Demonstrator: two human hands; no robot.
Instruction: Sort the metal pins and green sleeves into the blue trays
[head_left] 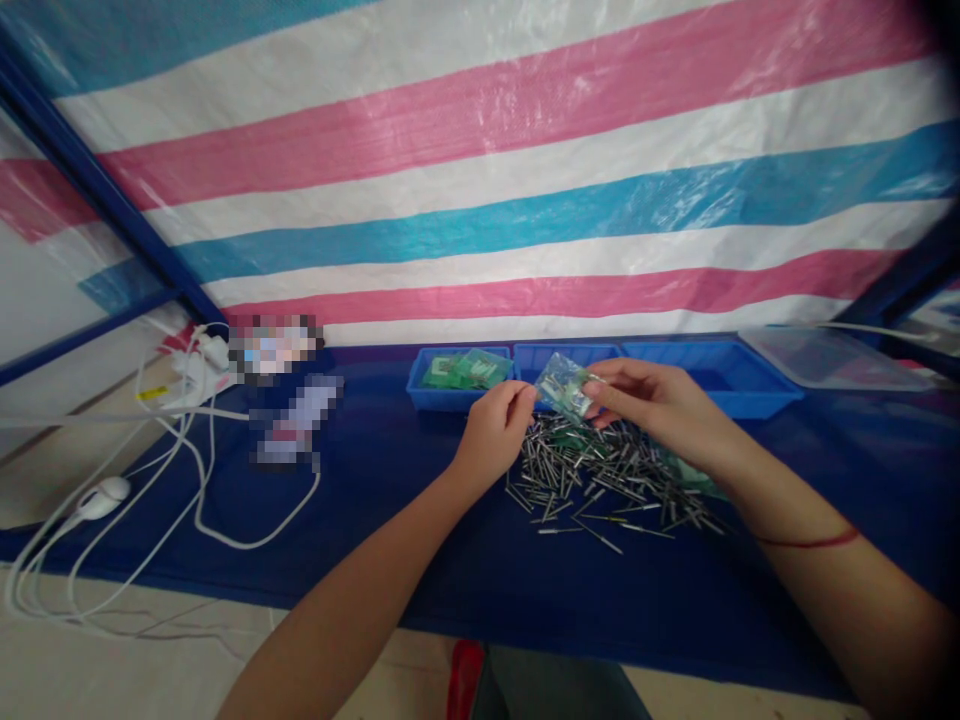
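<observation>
Between my two hands is a small clear plastic bag (561, 386) with green and whitish contents that I cannot make out. My left hand (495, 425) pinches its left edge between thumb and finger. From the other side my right hand (649, 400) grips the bag with thumb and fingers. Just below lies a loose pile of thin metal rods (559, 470), pointing in many directions, with some green packets among them. Behind my left hand, green packets (466, 369) lie in a blue bin.
Three blue bins (720, 385) stand in a row along the back of the dark blue table (420, 570). A translucent lid (832, 360) lies at the right. White cables (202, 480) and a power strip (199, 380) crowd the left. A striped sheet (487, 200) hangs behind.
</observation>
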